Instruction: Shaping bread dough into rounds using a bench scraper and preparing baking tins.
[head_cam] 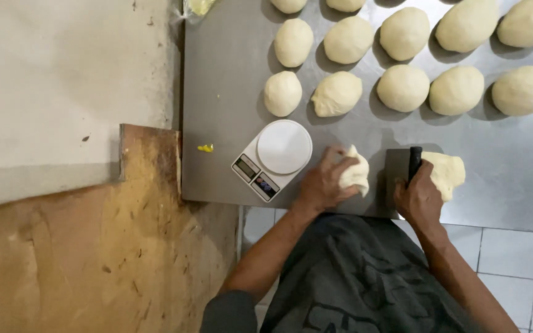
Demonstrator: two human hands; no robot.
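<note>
My left hand [323, 183] grips a small piece of pale dough [355, 172] on the steel table [229, 105], just right of a white kitchen scale [274, 158]. My right hand [419, 196] holds the black handle of a metal dough scraper [402, 166], its flat blade standing against a larger lump of dough [446, 172] to the right. Both hands rest near the table's front edge.
Several rounded dough balls [403, 87] lie in rows across the far half of the table. A yellow scrap [205, 148] lies left of the scale. A worn wooden surface [94, 234] and a pale board sit to the left; white floor tiles [513, 253] show below.
</note>
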